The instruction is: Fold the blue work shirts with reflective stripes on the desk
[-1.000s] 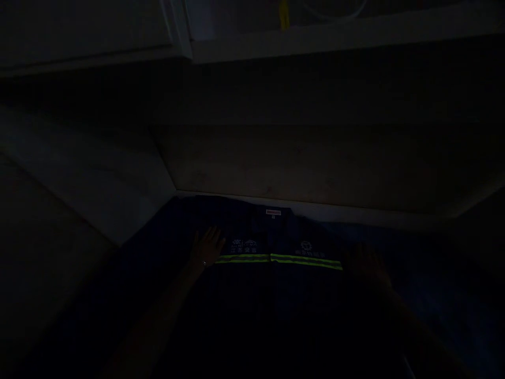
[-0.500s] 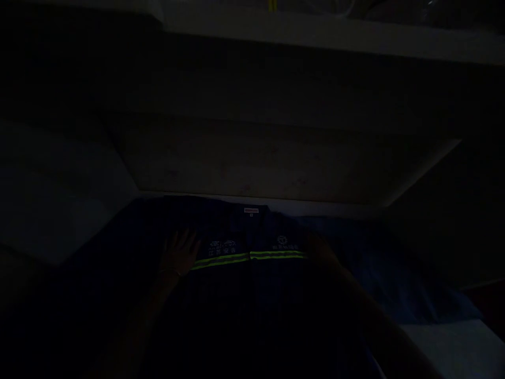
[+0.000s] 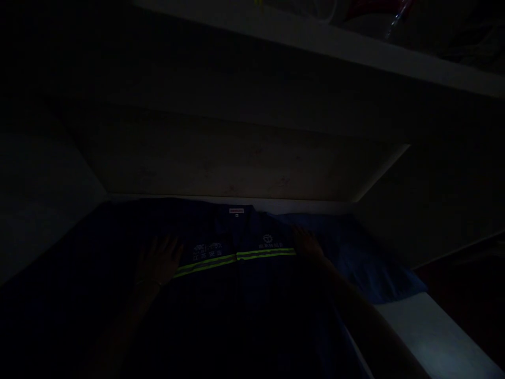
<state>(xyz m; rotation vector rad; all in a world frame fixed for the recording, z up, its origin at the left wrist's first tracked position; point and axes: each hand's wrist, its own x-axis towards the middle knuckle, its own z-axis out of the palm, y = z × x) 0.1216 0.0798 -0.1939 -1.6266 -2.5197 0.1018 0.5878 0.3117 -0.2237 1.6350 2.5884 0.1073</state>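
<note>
A dark blue work jacket (image 3: 252, 284) lies spread out, its collar toward the back wall. Yellow-green reflective strips cross its chest, with pale lettering above them and a small label inside the collar. My left hand (image 3: 161, 259) rests flat on the chest at the left end of the strip, fingers spread, a thin band at the wrist. At the strip's right end my right hand (image 3: 306, 243) lies on the jacket with its fingers stretched out. Neither hand grips the cloth. The lower part of the jacket sinks into the dark.
Overhead a pale shelf edge (image 3: 315, 42) runs across, with dim items on top. Behind the jacket stands a panel (image 3: 236, 158), and side walls close in left and right. A white surface (image 3: 437, 331) shows at the lower right. The whole place is very dark.
The view has swung a little to the right and tilted. My right hand's fingers now show more clearly at the strip's end. Both hands stay on the jacket.
</note>
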